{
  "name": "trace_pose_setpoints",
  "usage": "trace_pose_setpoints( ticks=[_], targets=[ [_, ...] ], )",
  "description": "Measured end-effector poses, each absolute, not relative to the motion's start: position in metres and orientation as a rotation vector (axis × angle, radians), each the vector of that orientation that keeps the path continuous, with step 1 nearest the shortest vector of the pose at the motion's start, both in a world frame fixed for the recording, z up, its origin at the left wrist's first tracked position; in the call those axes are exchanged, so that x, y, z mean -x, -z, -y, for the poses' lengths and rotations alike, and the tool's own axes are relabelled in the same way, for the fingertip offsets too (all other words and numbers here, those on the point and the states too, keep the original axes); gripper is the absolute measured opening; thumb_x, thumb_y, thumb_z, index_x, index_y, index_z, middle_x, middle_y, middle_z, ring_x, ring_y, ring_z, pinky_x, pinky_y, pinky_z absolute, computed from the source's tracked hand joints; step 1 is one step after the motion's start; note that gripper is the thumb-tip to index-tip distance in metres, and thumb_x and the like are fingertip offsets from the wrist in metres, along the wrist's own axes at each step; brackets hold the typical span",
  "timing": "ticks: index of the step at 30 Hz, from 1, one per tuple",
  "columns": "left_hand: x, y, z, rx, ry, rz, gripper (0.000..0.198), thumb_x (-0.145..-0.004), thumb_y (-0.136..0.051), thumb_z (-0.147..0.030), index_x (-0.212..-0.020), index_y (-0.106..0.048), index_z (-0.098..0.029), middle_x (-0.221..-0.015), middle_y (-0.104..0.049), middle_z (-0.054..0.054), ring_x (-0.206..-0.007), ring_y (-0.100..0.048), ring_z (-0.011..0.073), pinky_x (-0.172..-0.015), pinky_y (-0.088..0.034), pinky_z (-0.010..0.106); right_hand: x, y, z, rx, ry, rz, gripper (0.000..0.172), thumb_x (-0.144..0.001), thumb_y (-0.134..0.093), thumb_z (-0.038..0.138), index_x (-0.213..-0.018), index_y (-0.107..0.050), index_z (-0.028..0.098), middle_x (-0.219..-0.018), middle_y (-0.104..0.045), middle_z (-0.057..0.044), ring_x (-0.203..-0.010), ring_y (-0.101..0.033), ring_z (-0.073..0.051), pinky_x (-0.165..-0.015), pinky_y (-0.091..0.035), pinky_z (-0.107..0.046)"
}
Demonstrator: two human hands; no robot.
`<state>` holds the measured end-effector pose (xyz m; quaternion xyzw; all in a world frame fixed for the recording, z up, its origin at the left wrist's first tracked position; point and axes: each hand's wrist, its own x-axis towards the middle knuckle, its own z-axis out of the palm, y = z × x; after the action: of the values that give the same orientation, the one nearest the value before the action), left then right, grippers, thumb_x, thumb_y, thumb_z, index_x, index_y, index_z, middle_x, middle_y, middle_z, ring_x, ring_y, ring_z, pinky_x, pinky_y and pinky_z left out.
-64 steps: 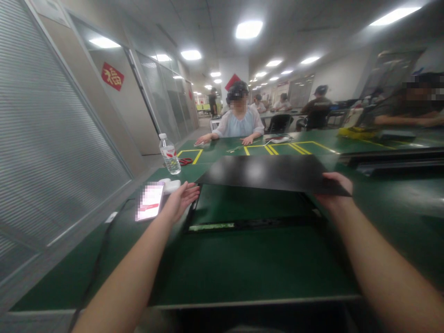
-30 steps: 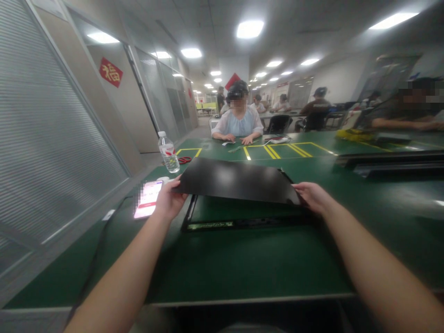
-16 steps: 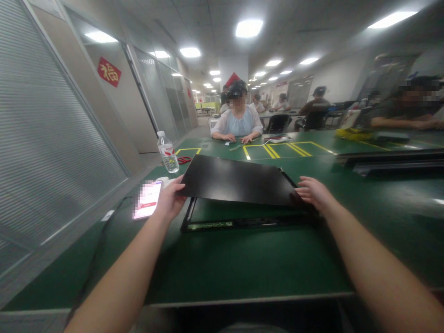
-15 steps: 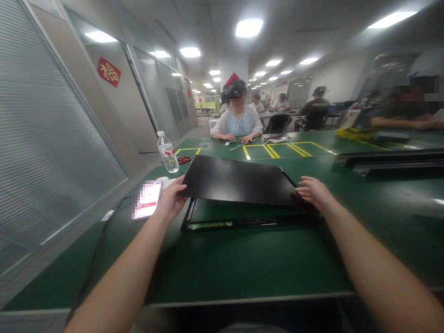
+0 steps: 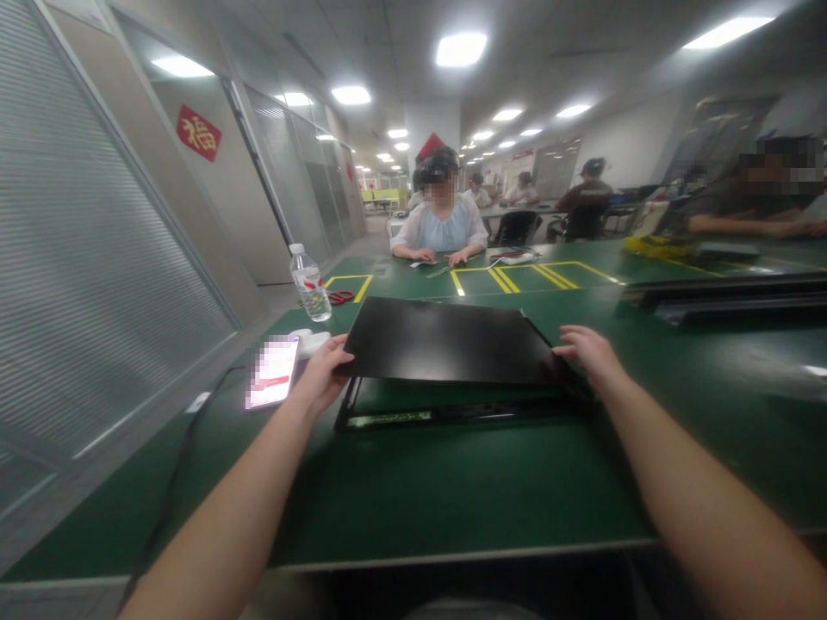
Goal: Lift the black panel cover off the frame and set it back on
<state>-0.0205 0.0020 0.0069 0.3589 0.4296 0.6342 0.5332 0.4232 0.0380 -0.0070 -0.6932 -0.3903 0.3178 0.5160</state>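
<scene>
A thin, glossy black display panel (image 5: 449, 340) is tilted over a black rectangular frame (image 5: 465, 415) on the green table. My left hand (image 5: 326, 372) grips the panel's left edge, thumb on top and fingers underneath. At the opposite edge, my right hand (image 5: 587, 355) has its fingertips closed on the panel's corner; part of that grip is hidden. The frame's near bar, with a greenish strip at its left end, shows below the panel. Most of the frame's far side is covered.
Left of the panel are a lit phone (image 5: 275, 372), a white case (image 5: 314, 343), a water bottle (image 5: 311, 284) and red-handled scissors (image 5: 341, 297). Long black bars (image 5: 736, 297) lie at the right. A person (image 5: 440, 215) sits opposite, hands on the table (image 5: 452, 491).
The panel has come down slightly toward the frame, its far edge lower than before. My left hand has shifted a little to the right with it.
</scene>
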Motion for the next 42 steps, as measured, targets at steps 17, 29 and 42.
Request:
trace_pose_setpoints(
  ticks=[17, 29, 42],
  targets=[
    [0.02, 0.014, -0.008, -0.914, -1.439, -1.06, 0.047, -0.05, -0.076, -0.006, -0.095, -0.065, -0.014, -0.077, -0.073, 0.001, -0.064, -0.066, 0.0141, -0.058, -0.051, 0.022, -0.447, 0.03, -0.052, 1.802, -0.587, 1.166, 0.042, -0.092, -0.044, 0.039, -0.12, -0.068, 0.02, -0.073, -0.074, -0.005, -0.079, -0.071, -0.023, -0.076, -0.05, -0.031],
    [0.016, 0.009, -0.006, -0.848, -1.327, -1.14, 0.041, -0.049, -0.071, -0.003, -0.089, -0.067, -0.016, -0.072, -0.073, 0.0, -0.057, -0.066, 0.0151, -0.052, -0.05, 0.023, -0.438, 0.021, -0.047, 1.979, -0.47, 1.285, 0.04, -0.093, -0.046, 0.041, -0.116, -0.07, 0.02, -0.08, -0.076, -0.008, -0.091, -0.069, -0.028, -0.077, -0.045, -0.033],
    [0.013, 0.012, -0.005, -0.824, -1.28, -1.119, 0.037, -0.065, -0.088, -0.007, -0.096, -0.069, -0.014, -0.082, -0.078, 0.007, -0.065, -0.073, 0.0178, -0.061, -0.057, 0.026, -0.435, 0.019, -0.044, 2.072, -0.31, 1.458, 0.038, -0.092, -0.048, 0.041, -0.113, -0.073, 0.022, -0.09, -0.077, -0.009, -0.099, -0.07, -0.03, -0.08, -0.049, -0.036]
  ],
)
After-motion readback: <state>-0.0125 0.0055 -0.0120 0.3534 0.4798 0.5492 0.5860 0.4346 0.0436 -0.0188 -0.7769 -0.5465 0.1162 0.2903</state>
